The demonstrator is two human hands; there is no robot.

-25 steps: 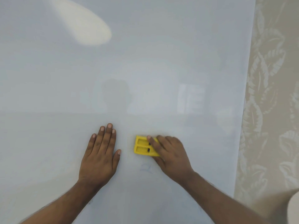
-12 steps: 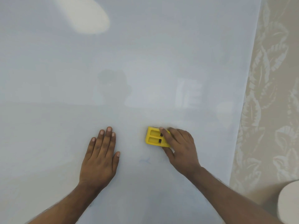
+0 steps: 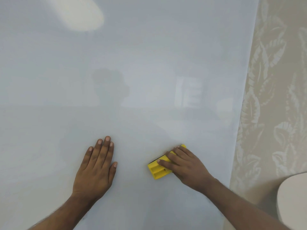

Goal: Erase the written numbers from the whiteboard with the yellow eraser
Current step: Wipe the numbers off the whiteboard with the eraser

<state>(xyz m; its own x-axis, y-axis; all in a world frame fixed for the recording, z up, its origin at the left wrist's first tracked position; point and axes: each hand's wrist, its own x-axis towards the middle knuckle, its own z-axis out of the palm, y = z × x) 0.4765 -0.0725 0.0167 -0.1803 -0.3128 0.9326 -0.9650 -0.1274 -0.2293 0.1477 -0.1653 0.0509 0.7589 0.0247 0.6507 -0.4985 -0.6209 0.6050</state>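
Observation:
A large whiteboard (image 3: 132,72) fills most of the view, and I see no writing on it. My right hand (image 3: 184,165) presses the yellow eraser (image 3: 157,170) against the board at lower right of centre; the eraser sits tilted, its left end showing, its right part under my fingers. My left hand (image 3: 96,166) lies flat on the board to the eraser's left, fingers together, holding nothing.
The board's right edge (image 3: 239,130) runs down beside a beige leaf-patterned surface (image 3: 274,97). A pale rounded object (image 3: 294,200) sits at the lower right corner. A bright light glare (image 3: 79,14) shows at the board's top left.
My right hand slid the eraser right, then down over the faint blue mark, which no longer shows. The eraser is now tilted. My left hand stayed put.

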